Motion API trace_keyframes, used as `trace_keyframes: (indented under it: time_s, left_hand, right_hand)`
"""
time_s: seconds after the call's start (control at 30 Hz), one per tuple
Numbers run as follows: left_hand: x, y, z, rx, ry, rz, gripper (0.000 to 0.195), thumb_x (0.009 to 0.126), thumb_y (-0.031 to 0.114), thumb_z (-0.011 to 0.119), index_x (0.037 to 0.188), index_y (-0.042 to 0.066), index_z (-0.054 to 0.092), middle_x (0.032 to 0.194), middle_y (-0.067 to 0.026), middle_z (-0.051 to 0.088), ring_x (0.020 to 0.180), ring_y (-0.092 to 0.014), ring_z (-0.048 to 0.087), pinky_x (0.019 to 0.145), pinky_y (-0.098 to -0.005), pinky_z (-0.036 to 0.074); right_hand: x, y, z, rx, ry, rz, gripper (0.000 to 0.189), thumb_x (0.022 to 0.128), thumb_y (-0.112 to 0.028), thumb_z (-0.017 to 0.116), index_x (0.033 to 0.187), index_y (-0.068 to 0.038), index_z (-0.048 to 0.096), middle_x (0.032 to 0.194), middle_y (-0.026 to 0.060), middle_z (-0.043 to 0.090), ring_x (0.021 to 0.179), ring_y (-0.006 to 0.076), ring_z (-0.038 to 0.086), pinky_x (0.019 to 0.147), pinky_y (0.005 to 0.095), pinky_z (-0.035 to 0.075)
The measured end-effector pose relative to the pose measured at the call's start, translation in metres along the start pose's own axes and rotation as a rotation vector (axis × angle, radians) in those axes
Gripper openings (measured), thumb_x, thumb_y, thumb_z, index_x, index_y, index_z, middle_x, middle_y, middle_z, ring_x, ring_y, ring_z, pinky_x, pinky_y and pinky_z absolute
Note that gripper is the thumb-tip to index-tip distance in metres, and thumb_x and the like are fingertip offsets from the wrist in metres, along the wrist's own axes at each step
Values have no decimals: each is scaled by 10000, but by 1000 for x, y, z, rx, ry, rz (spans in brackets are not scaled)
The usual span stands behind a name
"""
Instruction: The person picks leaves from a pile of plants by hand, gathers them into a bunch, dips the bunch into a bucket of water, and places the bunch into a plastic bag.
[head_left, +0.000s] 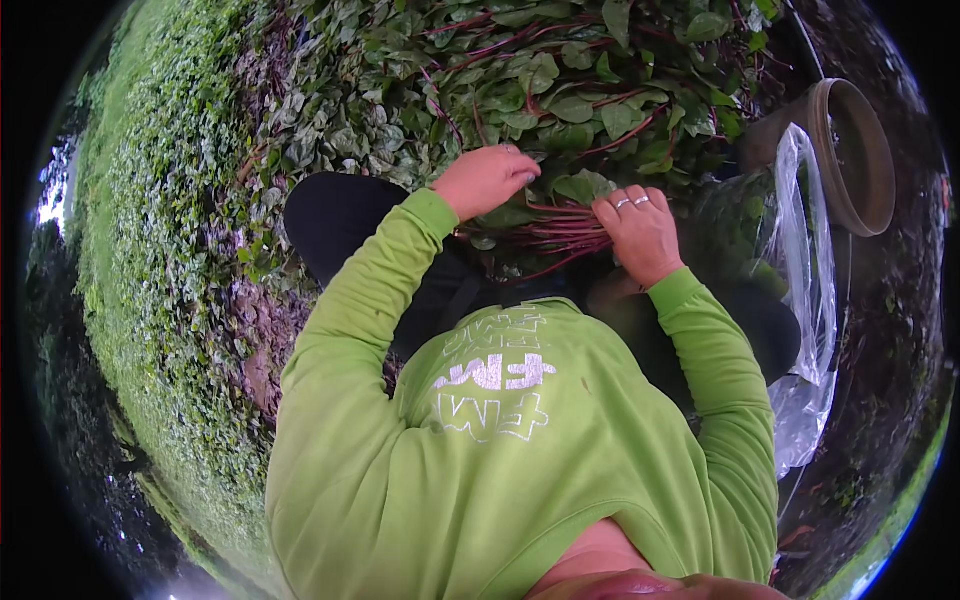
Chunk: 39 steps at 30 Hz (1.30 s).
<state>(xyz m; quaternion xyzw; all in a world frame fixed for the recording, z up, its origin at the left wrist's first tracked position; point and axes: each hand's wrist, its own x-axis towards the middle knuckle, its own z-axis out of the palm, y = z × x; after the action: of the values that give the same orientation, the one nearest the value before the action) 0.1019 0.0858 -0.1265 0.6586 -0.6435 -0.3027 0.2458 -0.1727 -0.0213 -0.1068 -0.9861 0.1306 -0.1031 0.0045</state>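
Note:
A bunch of red-purple leafy stems, which look like Malabar spinach, lies across my lap with the stem ends pointing right. My right hand, with rings on its fingers, is closed around those ends. Just left of it, my left hand hovers at the upper edge of the bunch, thumb and fingertips drawn together. Whether a stem is pinched between them cannot be made out. A broad green leaf stands out between the two hands.
Beyond my hands spreads a dense bed of red-stemmed greens. To the right, a brown round bucket lies tipped beside a clear plastic bag. Low green plants cover the ground at left, next to bare soil. My dark-clad knee juts out left.

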Motion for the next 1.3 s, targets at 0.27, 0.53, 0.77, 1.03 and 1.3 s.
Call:
trace_keyframes:
  time_s: [0.27,0.53,0.77,1.03,1.3]
  left_hand:
    - [-5,-2,-6,-71,-431,78,245,919,178,673,1140,111,752,1086,-87,674,1094,-284,616,953,-383,494]
    - [-16,-7,-4,-98,-222,148,202,857,178,735,1050,129,769,1045,-59,670,1099,-291,600,959,-409,482]
    - [-12,-1,-7,131,-55,120,91,864,117,704,898,35,685,973,-85,665,971,-315,638,877,-411,519]
    - [32,-61,-94,1056,452,-344,553,905,195,686,1434,153,530,1353,-216,595,1267,-405,558,1065,-477,458]
    - [133,-46,-35,278,98,228,397,930,182,696,1325,177,657,1285,-149,663,1196,-326,615,1045,-388,484]
  right_hand:
    - [-2,0,0,9,23,28,264,833,-137,576,1091,-137,630,926,23,622,961,221,613,852,382,453]
    - [-1,-1,3,90,52,87,245,819,-113,587,1059,-131,634,913,37,627,946,236,614,836,389,442]
    - [0,-2,1,92,-40,101,161,807,-115,595,966,-121,621,902,42,623,931,237,611,831,389,440]
    - [1,2,-1,101,-23,66,106,811,-139,607,915,-122,605,895,49,632,911,228,622,838,368,464]
    - [3,10,2,66,9,82,113,807,-146,614,917,-118,610,912,46,643,926,216,627,845,356,468]
